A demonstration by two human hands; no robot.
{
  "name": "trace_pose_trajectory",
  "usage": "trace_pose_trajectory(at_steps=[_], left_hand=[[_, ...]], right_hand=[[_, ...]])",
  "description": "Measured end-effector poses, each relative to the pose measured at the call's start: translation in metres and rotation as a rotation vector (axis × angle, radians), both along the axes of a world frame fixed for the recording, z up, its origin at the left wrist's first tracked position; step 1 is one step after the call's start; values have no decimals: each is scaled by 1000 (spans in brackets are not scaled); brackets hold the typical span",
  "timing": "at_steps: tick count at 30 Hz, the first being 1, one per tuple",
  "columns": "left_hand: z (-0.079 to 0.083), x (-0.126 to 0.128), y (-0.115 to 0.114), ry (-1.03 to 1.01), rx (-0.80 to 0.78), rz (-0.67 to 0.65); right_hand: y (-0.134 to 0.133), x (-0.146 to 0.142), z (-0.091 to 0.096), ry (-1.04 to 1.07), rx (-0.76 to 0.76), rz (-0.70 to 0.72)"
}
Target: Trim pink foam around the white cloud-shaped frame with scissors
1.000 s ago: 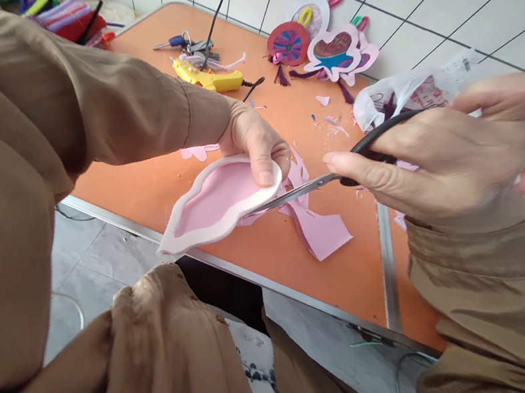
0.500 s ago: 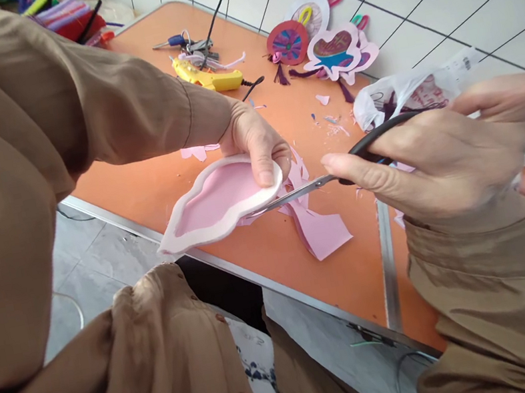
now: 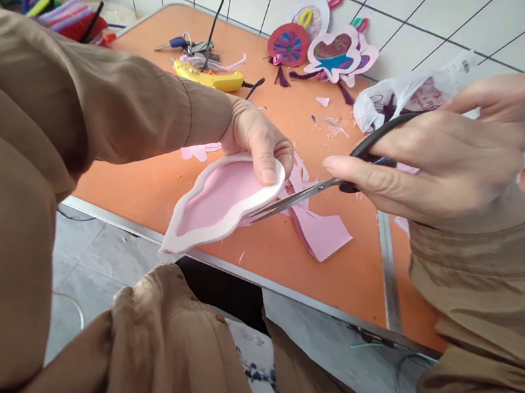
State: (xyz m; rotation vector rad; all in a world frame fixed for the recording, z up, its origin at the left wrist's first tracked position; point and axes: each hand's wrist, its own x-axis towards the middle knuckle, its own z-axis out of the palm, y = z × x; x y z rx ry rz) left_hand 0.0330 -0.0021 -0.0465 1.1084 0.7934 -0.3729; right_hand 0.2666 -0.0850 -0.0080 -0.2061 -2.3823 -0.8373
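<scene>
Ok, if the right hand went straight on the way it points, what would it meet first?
The pink shape held by the left hand; the scissors in the right hand touch its edge, as far as depth shows.

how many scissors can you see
1: black-handled scissors in the right hand, blades at the pink foam shape held by the left hand. More could hide in far clutter.

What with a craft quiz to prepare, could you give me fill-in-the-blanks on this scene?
The right hand holds black-handled ____.
The left hand grips a ____ shape with a white rim.
A yellow glue gun lies on the ____ table.
Missing: scissors; pink; orange.
</scene>
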Motion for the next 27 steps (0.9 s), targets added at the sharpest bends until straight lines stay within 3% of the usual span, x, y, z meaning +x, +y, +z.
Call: trace_pose_trajectory(at_steps=[2, 4, 9, 14, 19, 21, 25, 27], left_hand=[[0, -1, -1, -7, 24, 129], [0, -2, -1, -36, 45, 147], [1, -3, 2, -200, 68, -293], [2, -2, 0, -182, 95, -277], [1, -2, -1, -323, 108, -393], [1, -3, -1, -293, 100, -334], [-1, -3, -2, -127, 104, 141], [-2, -3, -2, -126, 112, 258]], right_hand=[[-2, -3, 2, -12, 41, -1], [-5, -5, 3, -16, 60, 13], [-6, -5, 5, 1, 17, -40], [-6, -7, 6, 28, -23, -38], [-8, -12, 8, 107, -232, -73], [-9, -13, 9, 118, -256, -131], [-9, -14, 9, 71, -199, -239], [-9, -13, 9, 64, -197, -244]])
